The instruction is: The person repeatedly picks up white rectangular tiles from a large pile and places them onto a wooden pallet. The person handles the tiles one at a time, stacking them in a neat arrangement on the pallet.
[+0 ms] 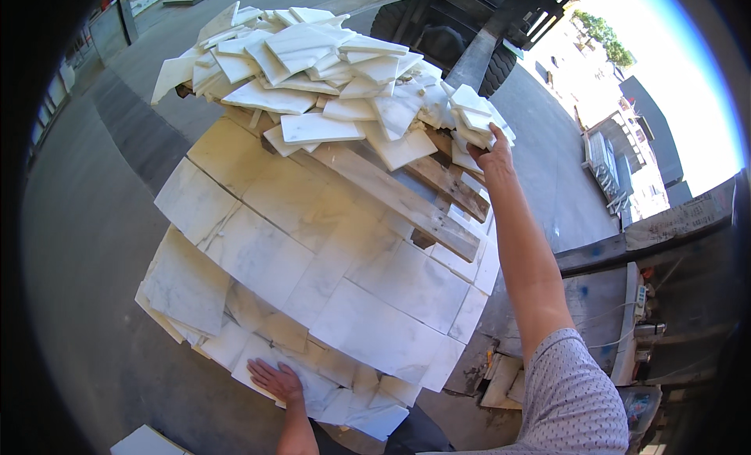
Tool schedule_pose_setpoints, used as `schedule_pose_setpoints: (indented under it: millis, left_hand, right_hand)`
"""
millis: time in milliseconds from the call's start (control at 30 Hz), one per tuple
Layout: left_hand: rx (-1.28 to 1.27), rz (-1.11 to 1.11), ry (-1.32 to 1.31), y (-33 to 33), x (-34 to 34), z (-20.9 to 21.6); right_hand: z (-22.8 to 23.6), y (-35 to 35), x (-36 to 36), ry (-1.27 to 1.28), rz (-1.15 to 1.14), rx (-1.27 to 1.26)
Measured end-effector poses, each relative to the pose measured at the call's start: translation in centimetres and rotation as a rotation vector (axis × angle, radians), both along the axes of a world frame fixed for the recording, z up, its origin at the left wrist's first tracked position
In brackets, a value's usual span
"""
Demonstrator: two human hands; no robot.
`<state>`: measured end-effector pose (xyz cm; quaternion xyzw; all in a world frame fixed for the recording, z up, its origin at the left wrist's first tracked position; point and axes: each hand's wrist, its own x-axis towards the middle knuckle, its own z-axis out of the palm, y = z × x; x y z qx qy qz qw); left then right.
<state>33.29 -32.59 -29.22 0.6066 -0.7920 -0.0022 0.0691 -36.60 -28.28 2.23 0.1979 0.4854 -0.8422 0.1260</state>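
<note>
A heap of broken white marble pieces lies on a wooden pallet at the far side of the stack. My right arm reaches out to the heap's right end. There my right hand is closed on the edge of a white marble piece, its thumb below and fingers along the rim. Under the pallet spreads a layer of large white marble tiles with grey veins. Close to me, my left hand rests flat, fingers apart, on lower marble slabs.
Behind the heap stands a dark forklift-like vehicle with a large tyre. More slabs stand on a rack at the right. A workbench edge juts in from the right, and a white slab lies at the lower left.
</note>
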Motion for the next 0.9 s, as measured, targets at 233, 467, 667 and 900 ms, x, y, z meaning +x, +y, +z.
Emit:
schedule_pose_setpoints:
  millis: [233,467,667,900]
  left_hand:
    - [-0.025,-0.017,0.036,0.2,0.1,0.6]
    - [0.029,0.025,0.017,0.2,0.3,-0.3]
    - [0.199,0.024,0.060,-0.2,0.6,1.4]
    - [1.757,0.075,1.211,5.7,3.4,8.7]
  right_hand:
    - [0.5,10.7,12.8,0.191,0.276,-0.150]
    - [-2.9,18.6,31.0,0.164,0.412,-0.065]
    - [-4.6,20.8,44.8,-0.015,0.641,0.033]
    - [-7.4,22.4,54.3,-0.203,0.929,0.199]
